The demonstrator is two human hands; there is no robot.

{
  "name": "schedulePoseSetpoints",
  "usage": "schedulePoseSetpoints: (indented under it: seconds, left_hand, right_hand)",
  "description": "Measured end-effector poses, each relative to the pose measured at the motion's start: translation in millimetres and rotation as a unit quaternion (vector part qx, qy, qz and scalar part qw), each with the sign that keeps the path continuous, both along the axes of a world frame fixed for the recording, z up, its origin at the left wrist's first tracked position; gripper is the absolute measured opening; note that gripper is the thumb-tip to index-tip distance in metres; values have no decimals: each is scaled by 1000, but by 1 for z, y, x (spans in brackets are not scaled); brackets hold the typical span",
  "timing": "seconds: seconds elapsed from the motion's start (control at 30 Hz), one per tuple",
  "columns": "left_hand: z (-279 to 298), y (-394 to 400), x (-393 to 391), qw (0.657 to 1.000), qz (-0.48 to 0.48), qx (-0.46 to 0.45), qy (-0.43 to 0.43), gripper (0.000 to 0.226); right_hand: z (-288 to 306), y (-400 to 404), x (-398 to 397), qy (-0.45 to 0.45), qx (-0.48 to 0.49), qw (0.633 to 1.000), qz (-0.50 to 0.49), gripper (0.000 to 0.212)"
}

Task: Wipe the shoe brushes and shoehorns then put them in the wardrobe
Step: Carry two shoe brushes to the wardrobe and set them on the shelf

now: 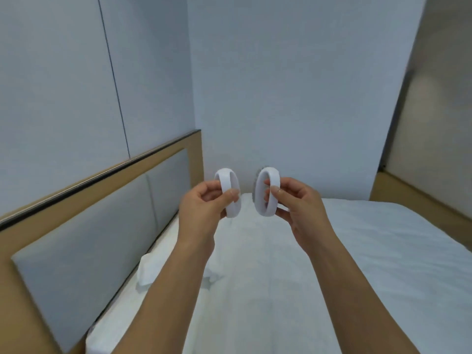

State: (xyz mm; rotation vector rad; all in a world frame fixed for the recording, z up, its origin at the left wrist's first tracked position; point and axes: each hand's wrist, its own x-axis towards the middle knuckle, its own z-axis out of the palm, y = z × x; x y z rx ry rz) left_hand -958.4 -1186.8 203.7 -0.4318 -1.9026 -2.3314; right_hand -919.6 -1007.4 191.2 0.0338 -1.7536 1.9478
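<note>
Both my arms reach out over a white bed. My left hand [204, 203] pinches a white oval ring [229, 192] between thumb and fingers. My right hand [296, 203] grips a second white oval ring [265, 195] the same way. The two rings stand upright side by side, a small gap apart, above the far end of the bed. No shoe brush, shoehorn or cloth shows in this view.
The white bed [357, 264] fills the lower middle and right. A padded grey headboard with a wooden frame [89, 226] runs along the left. A folded white item [148, 272] lies by the headboard. Pale walls stand ahead, and a beige panel [434, 123] on the right.
</note>
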Motion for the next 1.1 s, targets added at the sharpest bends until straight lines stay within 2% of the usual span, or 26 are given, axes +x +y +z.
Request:
schedulePoseSetpoints:
  seconds: [0.2,0.53,0.83,1.1]
  left_hand:
    - [-4,47,31,993,-115,12,24,19]
    - [15,175,133,957,-278,-9,76,14]
    - [33,315,247,913,-387,16,130,15]
    - [38,435,352,875,-468,38,115,14]
  right_hand:
    - [-10,27,74,-9,5,992,-123,17]
    - [9,107,227,12,7,947,-322,16]
    - [29,208,360,42,29,911,-410,17]
    - [35,309,483,35,48,869,-491,16]
